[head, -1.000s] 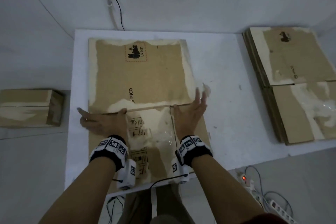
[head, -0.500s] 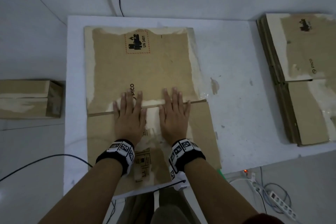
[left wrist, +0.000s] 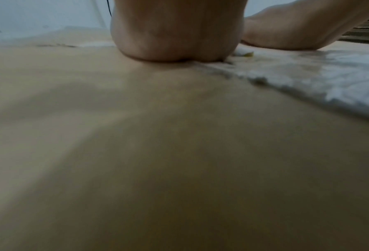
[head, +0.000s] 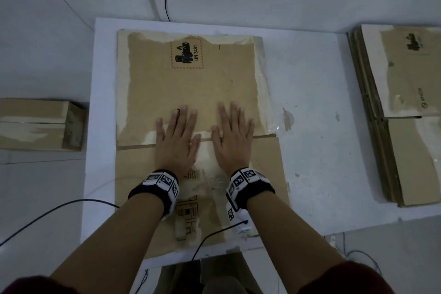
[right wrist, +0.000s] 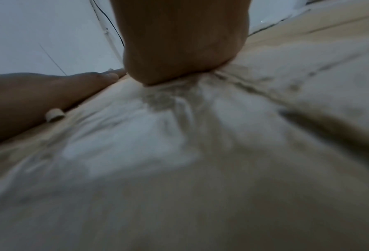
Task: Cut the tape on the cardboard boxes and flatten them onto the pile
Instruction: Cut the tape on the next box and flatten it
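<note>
While you press the flat box [head: 191,83] mid-table w/ left hand [head: 177,141] & right hand [head: 232,138], fingers straight, slightly spread, you're flattening; next prob. carry it to the pile [head: 405,114] off the table's right edge.

Person, upper limbs only in view. Forearms bare. Dark red sleeve [head: 28,285] ended above the left elbow; matching dark red sleeve [head: 346,278] on the right. Left hand [head: 177,141] and right hand [head: 232,141] ungloved. Left wristband [head: 158,184]: black strap carrying white square plates printed with black fiducial markers. Right wristband [head: 248,182]: same pattern. A thin black cable [head: 214,234] ran from the white unit under the right wrist. Grey trousers [head: 214,279] at the near edge.
</note>
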`<control>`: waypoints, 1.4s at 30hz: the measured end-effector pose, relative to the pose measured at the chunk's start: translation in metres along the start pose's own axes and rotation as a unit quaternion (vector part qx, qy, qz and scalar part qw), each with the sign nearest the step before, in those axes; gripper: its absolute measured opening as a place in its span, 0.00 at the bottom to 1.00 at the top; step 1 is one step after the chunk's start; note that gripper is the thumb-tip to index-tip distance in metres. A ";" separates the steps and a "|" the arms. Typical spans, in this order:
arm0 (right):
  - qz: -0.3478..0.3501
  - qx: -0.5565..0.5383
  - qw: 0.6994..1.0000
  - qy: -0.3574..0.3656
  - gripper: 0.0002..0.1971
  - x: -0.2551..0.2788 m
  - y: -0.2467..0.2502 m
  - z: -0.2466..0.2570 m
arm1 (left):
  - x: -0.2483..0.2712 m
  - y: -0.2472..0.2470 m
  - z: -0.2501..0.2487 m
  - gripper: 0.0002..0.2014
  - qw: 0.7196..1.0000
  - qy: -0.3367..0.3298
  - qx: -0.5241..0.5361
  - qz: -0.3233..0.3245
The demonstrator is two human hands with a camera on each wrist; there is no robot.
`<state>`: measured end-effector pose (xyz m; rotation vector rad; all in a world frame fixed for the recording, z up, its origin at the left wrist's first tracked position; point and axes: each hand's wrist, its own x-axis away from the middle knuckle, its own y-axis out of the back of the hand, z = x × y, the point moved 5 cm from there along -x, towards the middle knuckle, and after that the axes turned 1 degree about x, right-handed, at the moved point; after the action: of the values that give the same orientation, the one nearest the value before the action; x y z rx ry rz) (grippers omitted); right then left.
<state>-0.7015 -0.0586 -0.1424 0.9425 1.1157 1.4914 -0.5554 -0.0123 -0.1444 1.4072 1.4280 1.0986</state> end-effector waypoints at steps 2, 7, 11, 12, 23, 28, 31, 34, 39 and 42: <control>-0.001 -0.002 1.000 -0.004 0.30 -0.003 0.003 0.001 | -0.003 0.003 0.000 0.30 1.000 0.009 0.011 0.007; -0.037 -0.023 0.999 0.024 0.26 -0.041 0.019 0.001 | -0.052 0.027 -0.006 0.25 0.999 0.028 0.033 -0.009; 0.032 -0.032 0.996 0.074 0.33 -0.099 0.010 0.001 | -0.116 0.021 0.019 0.31 0.995 0.084 0.046 0.034; 0.040 -0.032 0.996 0.080 0.33 -0.116 0.009 0.001 | -0.131 0.019 0.026 0.30 0.994 0.090 0.045 0.039; 0.067 0.018 0.997 0.036 0.35 -0.178 0.000 0.004 | -0.174 0.016 0.049 0.34 0.995 0.088 0.023 0.034; 0.164 -0.095 0.981 0.045 0.36 -0.185 0.014 -0.004 | -0.177 0.027 0.055 0.32 0.986 0.085 0.093 0.111; 0.171 -0.106 0.978 0.060 0.35 -0.153 0.030 -0.019 | -0.135 0.034 0.057 0.33 0.986 0.063 0.094 0.120; 0.132 -0.077 0.986 0.065 0.31 -0.081 0.039 -0.037 | -0.062 0.031 0.056 0.34 0.989 0.056 0.081 0.109; 0.054 -0.040 0.998 0.014 0.30 0.015 0.033 -0.057 | 0.031 0.025 0.046 0.31 0.988 0.126 0.074 0.041; 0.044 -0.002 0.999 0.004 0.30 0.032 0.026 -0.060 | 0.048 0.020 0.042 0.31 0.988 0.151 0.032 0.023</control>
<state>-0.7711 -0.0396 -0.1325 0.9940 1.0895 1.5693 -0.5111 0.0373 -0.1362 1.3669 1.6626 1.3507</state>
